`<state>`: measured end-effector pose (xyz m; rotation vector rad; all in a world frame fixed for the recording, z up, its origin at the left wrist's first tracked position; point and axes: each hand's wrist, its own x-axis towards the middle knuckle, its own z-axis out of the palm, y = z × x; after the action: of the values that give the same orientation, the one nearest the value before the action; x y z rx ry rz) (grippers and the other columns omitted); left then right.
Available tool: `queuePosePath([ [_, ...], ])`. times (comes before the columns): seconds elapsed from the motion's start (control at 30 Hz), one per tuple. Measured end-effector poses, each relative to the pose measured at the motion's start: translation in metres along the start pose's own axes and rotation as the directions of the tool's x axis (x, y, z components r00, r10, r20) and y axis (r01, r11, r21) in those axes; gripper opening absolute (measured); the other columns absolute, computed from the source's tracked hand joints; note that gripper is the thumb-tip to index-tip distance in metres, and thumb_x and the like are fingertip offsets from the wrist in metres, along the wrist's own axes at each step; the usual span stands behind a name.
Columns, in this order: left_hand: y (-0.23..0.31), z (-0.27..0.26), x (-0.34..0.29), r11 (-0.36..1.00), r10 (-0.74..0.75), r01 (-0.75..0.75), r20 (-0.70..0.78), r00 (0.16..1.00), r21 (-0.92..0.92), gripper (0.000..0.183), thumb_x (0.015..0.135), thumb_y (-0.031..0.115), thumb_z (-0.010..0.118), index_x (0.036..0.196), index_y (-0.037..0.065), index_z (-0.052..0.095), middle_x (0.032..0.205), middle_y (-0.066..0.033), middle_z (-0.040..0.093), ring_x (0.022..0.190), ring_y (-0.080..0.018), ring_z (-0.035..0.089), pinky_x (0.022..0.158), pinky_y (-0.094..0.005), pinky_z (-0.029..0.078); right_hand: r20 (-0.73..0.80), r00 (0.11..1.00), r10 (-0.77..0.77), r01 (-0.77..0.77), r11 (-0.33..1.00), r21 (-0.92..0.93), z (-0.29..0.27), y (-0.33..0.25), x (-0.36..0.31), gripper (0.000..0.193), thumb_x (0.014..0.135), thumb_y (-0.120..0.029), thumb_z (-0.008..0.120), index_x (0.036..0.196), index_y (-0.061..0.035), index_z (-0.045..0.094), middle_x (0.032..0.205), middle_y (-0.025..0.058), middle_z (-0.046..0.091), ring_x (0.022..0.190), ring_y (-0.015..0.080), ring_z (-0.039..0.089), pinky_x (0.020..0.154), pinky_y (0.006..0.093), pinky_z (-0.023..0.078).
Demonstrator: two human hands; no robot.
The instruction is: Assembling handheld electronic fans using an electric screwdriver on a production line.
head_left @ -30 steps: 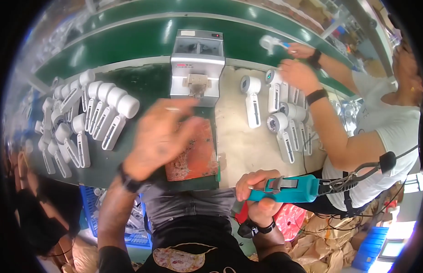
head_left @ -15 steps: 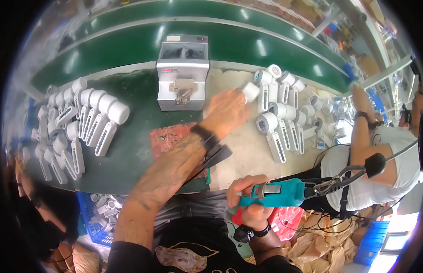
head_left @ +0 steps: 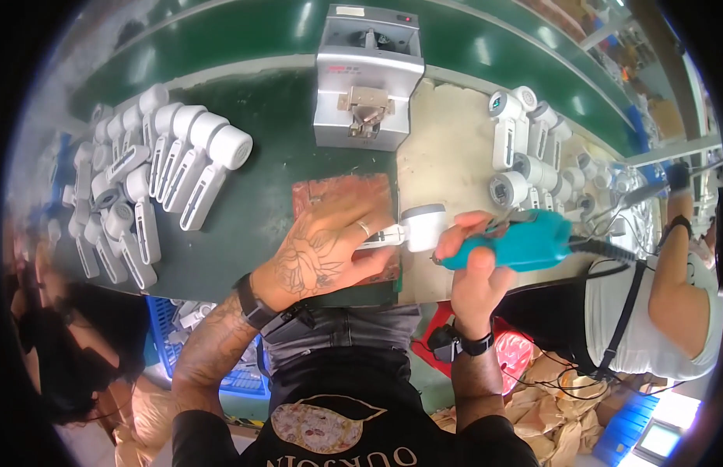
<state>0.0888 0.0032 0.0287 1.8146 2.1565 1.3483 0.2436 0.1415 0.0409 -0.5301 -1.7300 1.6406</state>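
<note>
I've got a worn dark green workbench top [head_left: 272,124] on the head cam, its R part covered w/ a creased tan paper sheet [head_left: 447,156]. Behind it runs a shiny green conveyor belt [head_left: 462,35] w/ pale metal rails. Lower L, a blue plastic mesh crate [head_left: 161,331] of white parts; lower R, crumpled brown paper [head_left: 544,416] on the floor. A co-worker in a white top [head_left: 649,319] is at far R.

Writing: the boxy silver metal machine [head_left: 369,86] at bench centre has small red & dark print on its front plus a pale label [head_left: 350,11] on top. The wearer's black T-shirt [head_left: 361,389] has pale lettering, upside down from here.

My L hand [head_left: 322,253] is closed on the slotted handle of a white plastic device w/ a round drum head [head_left: 423,229], over the R side of a scuffed red rectangular pad [head_left: 353,185], drum past its edge. R hand [head_left: 479,288] is wrapped round a teal corded power tool [head_left: 528,243], tip just beside the drum; too blurred to say if they touch. Similar white devices stand grouped at bench L [head_left: 231,146] & R [head_left: 504,144].
</note>
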Motion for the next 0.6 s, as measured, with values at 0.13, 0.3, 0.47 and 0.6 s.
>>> queuePosePath([
  [0.13,-0.007,0.002,-0.008,1.0,0.016,-0.016,-0.05,0.999,-0.007,0.03,0.072,0.013,0.081,0.098,0.006,0.069,0.092,-0.007,0.067,0.083,-0.0278,0.064,0.074,-0.038,0.052,-0.055,0.997,-0.049,0.05,0.999,0.008,0.018,-0.025,0.006,0.08,0.086,-0.072,0.055,0.112,0.004,0.051,0.072,0.005,0.052,0.063,0.0165,0.052,0.058,0.0298,0.042],
  [0.3,-0.007,0.002,-0.011,1.0,0.0,-0.001,-0.051,0.999,-0.019,0.033,0.07,0.015,0.082,0.099,0.005,0.068,0.093,-0.0075,0.067,0.084,-0.0288,0.063,0.075,-0.0381,0.052,0.036,0.996,-0.088,0.078,0.972,0.222,0.041,-0.032,0.016,0.08,0.083,-0.08,0.049,0.11,-0.0045,0.051,0.062,0.0008,0.045,0.054,0.0148,0.043,0.053,0.0312,0.038],
  [0.47,-0.01,0.0,-0.01,0.998,0.003,-0.008,-0.08,0.997,-0.058,0.034,0.071,0.015,0.081,0.1,0.005,0.068,0.096,-0.0091,0.067,0.086,-0.0302,0.062,0.077,-0.0398,0.052,0.042,0.995,-0.091,0.079,0.973,0.217,0.063,-0.029,0.026,0.08,0.082,-0.081,0.048,0.111,-0.0063,0.051,0.064,0.0006,0.045,0.058,0.0148,0.043,0.056,0.0311,0.038],
  [0.6,-0.009,-0.006,-0.011,0.997,-0.065,0.067,0.071,0.995,-0.026,0.037,0.073,0.023,0.078,0.104,0.006,0.067,0.114,-0.0129,0.064,0.106,-0.0312,0.061,0.096,-0.042,0.049,0.087,0.992,-0.093,0.073,0.976,0.206,0.064,-0.025,0.03,0.078,0.083,-0.078,0.051,0.111,-0.0054,0.051,0.065,0.002,0.046,0.059,0.0156,0.044,0.057,0.032,0.038],
])
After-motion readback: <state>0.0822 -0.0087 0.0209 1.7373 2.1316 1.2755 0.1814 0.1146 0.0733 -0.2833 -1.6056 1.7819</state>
